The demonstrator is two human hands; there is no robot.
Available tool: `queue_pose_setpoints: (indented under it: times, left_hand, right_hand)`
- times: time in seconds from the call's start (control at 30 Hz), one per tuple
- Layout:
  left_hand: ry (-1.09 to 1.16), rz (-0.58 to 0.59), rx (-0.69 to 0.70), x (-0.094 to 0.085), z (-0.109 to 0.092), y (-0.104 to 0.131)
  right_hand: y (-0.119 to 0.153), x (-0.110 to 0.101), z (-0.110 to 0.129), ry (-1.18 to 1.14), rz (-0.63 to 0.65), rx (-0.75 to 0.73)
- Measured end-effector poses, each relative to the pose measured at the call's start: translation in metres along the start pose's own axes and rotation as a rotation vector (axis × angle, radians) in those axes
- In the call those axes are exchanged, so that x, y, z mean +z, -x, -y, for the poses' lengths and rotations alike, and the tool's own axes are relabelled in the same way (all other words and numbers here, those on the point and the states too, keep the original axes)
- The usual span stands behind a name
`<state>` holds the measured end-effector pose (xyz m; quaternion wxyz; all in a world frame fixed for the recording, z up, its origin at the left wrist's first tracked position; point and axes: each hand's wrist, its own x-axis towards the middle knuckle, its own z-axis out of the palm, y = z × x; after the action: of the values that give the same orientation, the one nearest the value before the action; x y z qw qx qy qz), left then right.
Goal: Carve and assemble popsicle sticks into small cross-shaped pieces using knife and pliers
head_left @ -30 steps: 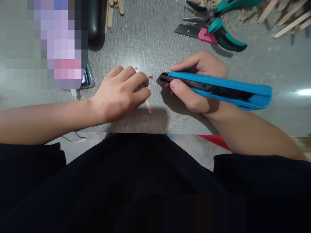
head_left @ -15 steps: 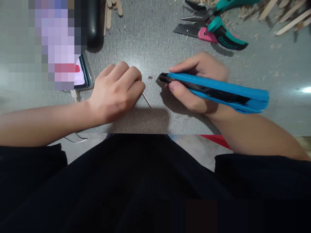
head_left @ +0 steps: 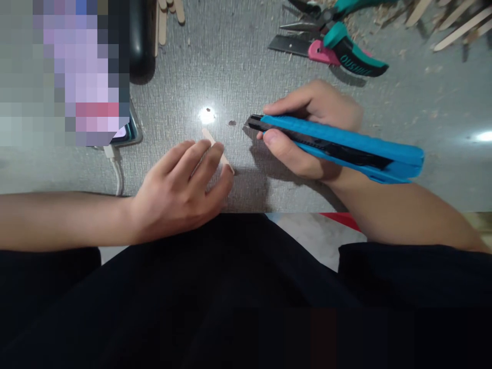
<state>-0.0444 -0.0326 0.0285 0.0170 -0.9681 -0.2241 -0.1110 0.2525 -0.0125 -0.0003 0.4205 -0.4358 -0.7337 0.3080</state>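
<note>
My left hand (head_left: 175, 187) has its fingers bent around a thin wooden craft stick (head_left: 207, 136), which slants on or just above the table near its front edge. Both ends of the stick show past the fingers. My right hand (head_left: 294, 154) is closed around a blue utility knife (head_left: 369, 146), thumb on one side and fingers on the other. Its short blade (head_left: 248, 123) points left, apart from the stick. A small dark mark (head_left: 231, 123) lies on the table just left of the blade tip.
Green-handled pliers (head_left: 334, 38) and a pink-and-black cutting tool (head_left: 321, 51) lie at the back. Several craft sticks (head_left: 461, 31) and shavings lie back right, more sticks (head_left: 162, 25) by a black object (head_left: 141, 46). A phone (head_left: 132, 130) with a white cable (head_left: 117, 169) is left.
My left hand has moved toward the table's front edge, its fingers less tightly curled, and more of the craft stick shows. My right hand with the knife is almost unmoved.
</note>
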Motion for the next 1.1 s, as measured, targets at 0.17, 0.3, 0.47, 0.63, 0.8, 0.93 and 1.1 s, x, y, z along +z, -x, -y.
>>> queue_pose_setpoints:
  times: [0.17,0.3,0.47,0.63,0.8,0.93,1.1]
  left_hand:
    - [0.209,0.293,-0.117,0.008,-0.003,0.011]
    - [0.297,0.284,-0.139,0.02,0.013,0.0]
    - [0.31,0.309,-0.139,0.023,0.022,-0.013]
    - [0.306,0.302,-0.152,0.027,0.021,-0.012]
    - [0.305,0.294,-0.148,0.027,0.021,-0.012]
    - [0.31,0.313,-0.154,0.025,0.02,-0.015]
    - [0.316,0.321,-0.179,0.022,0.019,-0.016]
  right_hand:
    - [0.002,-0.001,0.001,-0.005,0.001,0.054]
    - [0.003,0.003,-0.001,-0.032,-0.005,0.028]
    - [0.001,0.013,0.003,-0.054,-0.018,0.023]
    - [-0.002,0.018,0.008,0.003,0.001,-0.005]
    - [-0.006,0.014,0.004,0.032,0.044,-0.056]
    - [-0.007,0.008,-0.001,0.024,0.085,-0.087]
    - [-0.004,0.009,-0.006,0.035,0.026,-0.09]
